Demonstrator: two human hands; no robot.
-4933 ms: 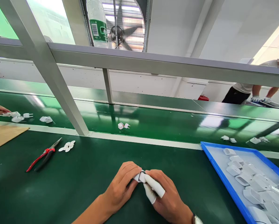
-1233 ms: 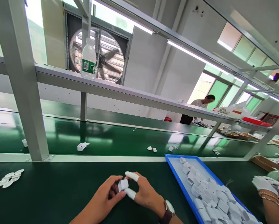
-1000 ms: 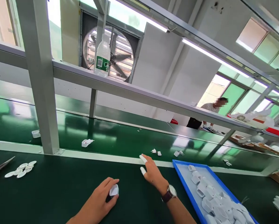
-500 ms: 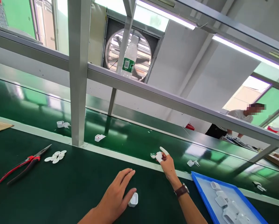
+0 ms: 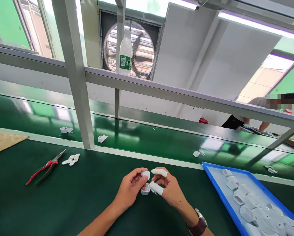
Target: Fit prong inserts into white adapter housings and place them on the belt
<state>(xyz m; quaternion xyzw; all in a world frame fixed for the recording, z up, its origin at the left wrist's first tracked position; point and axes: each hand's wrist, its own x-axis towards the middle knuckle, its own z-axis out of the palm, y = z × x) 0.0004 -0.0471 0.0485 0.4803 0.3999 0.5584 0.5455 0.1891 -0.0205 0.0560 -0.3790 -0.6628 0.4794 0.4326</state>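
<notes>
My left hand (image 5: 129, 186) pinches a white plastic charger part (image 5: 146, 174) between thumb and fingers. Just below it a small white charger housing (image 5: 145, 191) shows its open hollow. My right hand (image 5: 171, 188), with white covers on thumb and index finger, closes in from the other side and its thumb tip presses at the housing's right edge. Small prong-like bits show under that thumb. The fingers partly hide how the pieces join. Both hands meet above the dark green bench (image 5: 100, 203).
Red-handled pliers (image 5: 51, 164) and several white oval pieces (image 5: 72, 159) lie at left. A blue-rimmed tray (image 5: 220, 193) of white housings stands at right. Behind runs a green belt (image 5: 142, 141) with charger parts (image 5: 102, 138), under a metal frame (image 5: 75, 72). A person (image 5: 257, 111) works far right.
My right hand has come back from the belt with a white charger piece, towards my left hand. My left hand, earlier resting by the housing, now grips a part. The view has shifted.
</notes>
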